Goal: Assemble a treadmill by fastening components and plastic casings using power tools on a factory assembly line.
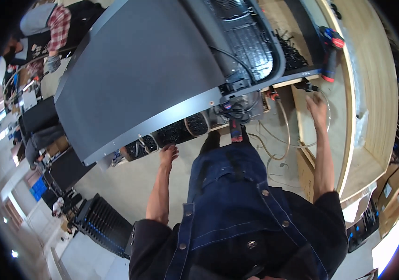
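A workshop with a pale concrete floor (129,182), seen from above, holds a light plywood bench (372,93) curving along the right side and black equipment racks (103,224) at lower left. A person in a dark denim apron stands at a large flat dark grey metal panel (143,70) that slopes across the middle, its silver-edged lower rim facing the apron.

The left arm stretches forward, bare from the elbow, with the left hand (167,155) just under the panel's lower rim, fingers curled loosely; whether they touch the black coiled parts (176,131) tucked beneath the rim cannot be told. The right arm extends straight ahead, the right hand (317,108) flat with fingers spread, its grip released, fingertips reaching a small black connector (308,87) at the panel's right corner where thin pale cables (286,135) loop down. A red-and-blue cordless drill (330,51) lies on the bench beyond that hand.
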`<state>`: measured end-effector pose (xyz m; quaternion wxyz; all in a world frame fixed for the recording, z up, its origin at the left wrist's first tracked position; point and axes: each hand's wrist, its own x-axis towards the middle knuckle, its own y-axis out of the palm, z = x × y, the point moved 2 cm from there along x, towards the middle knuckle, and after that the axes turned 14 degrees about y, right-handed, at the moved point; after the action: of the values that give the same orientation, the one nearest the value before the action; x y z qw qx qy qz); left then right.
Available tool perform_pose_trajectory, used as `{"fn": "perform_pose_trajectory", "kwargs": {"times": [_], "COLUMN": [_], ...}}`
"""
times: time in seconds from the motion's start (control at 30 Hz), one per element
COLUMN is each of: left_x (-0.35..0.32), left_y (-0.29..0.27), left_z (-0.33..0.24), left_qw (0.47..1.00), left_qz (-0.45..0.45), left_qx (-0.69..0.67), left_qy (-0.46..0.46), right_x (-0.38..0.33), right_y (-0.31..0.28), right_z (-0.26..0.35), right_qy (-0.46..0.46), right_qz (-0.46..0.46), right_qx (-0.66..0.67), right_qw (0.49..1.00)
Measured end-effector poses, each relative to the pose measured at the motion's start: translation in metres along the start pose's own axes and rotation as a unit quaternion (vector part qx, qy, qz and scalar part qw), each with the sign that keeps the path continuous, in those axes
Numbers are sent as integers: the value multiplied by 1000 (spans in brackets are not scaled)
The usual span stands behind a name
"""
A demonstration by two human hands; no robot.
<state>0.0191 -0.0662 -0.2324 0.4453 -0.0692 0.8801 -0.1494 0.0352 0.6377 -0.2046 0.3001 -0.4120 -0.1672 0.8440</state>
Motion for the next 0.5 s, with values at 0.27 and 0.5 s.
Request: {"fn": "perform_pose_trajectory", "kwargs": {"times": [0.27, 0.5], "left_x": [92, 56], "left_y": [34, 44], "left_z": [32, -2], "left_qw": [889, 845], "left_qz": [-198, -75], "left_qx": [383, 487], "left_qy": [152, 208], "right_x": [-198, -24], "right_y": [93, 219], "right_z": [60, -48], "right_qy": [144, -18], "right_qz": [387, 57], "right_qx": [102, 411], "right_qw": [905, 910]}}
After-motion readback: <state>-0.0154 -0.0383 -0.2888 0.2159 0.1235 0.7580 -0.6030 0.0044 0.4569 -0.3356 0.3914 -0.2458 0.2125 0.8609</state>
